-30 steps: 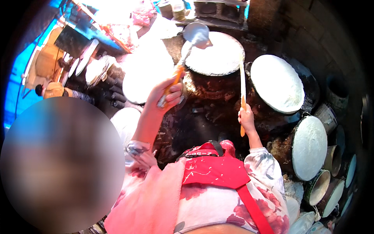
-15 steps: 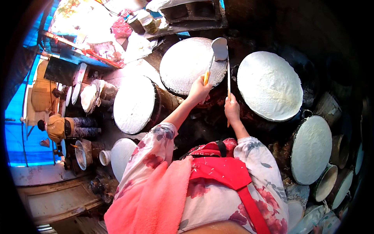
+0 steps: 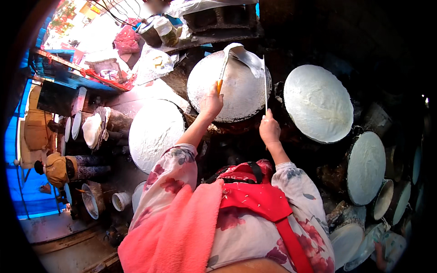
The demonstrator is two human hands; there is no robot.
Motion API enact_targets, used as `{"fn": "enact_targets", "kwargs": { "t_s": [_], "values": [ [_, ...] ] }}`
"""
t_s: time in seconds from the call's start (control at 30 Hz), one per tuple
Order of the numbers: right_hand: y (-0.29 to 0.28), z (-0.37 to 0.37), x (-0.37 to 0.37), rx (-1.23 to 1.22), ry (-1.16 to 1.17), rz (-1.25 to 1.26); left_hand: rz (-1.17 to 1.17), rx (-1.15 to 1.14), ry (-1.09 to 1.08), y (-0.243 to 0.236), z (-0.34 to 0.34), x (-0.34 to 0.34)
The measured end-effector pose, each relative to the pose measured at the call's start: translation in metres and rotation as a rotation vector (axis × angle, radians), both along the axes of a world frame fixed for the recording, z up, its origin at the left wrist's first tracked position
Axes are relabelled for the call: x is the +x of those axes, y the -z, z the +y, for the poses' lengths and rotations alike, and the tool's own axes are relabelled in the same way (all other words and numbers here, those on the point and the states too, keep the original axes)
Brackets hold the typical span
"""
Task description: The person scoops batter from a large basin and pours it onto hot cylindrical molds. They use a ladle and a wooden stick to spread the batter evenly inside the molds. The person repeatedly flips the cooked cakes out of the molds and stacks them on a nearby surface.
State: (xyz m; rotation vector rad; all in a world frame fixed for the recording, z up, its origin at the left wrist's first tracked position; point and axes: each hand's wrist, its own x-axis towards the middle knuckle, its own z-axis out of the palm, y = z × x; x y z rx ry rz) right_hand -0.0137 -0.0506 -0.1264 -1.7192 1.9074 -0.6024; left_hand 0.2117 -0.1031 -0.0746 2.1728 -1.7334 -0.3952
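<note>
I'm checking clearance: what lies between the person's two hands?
In the head view, the near edge of a pale round plate shows between the left hand and right hand.

A dark ledge [image 3: 218,39] carries a hollow block [image 3: 220,18] and, toward its left end, a jar [image 3: 166,32].

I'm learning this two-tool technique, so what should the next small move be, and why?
Probably a slight, even lift on both sides: a thin, pale, bent flap appears to stretch from the orange-handled tool in the left hand to the long, thin, pale stick in the right hand, over the round, whitish griddle, so uneven lifting might let one side slip.
</note>
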Motion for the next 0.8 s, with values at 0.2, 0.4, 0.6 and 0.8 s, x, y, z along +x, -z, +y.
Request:
{"fn": "enact_targets", "kwargs": {
  "t_s": [0.2, 0.4, 0.6, 0.8],
  "values": [
    [-0.019, -0.021, 0.053, 0.013, -0.104, 0.106, 0.016, 0.019, -0.013, -0.003, 0.005, 0.036],
    [0.001, -0.009, 0.048, -0.022, -0.048, 0.137, 0.053, 0.039, -0.023, -0.006, 0.017, 0.071],
    [-0.028, -0.033, 0.048, -0.03, -0.166, 0.18, 0.059, 0.031, -0.074, -0.008, 0.035, 0.087],
    [-0.017, -0.046, 0.061, 0.025, -0.333, 0.245, 0.097, -0.037, -0.069, -0.011, 0.054, 0.082]
  ]
}}
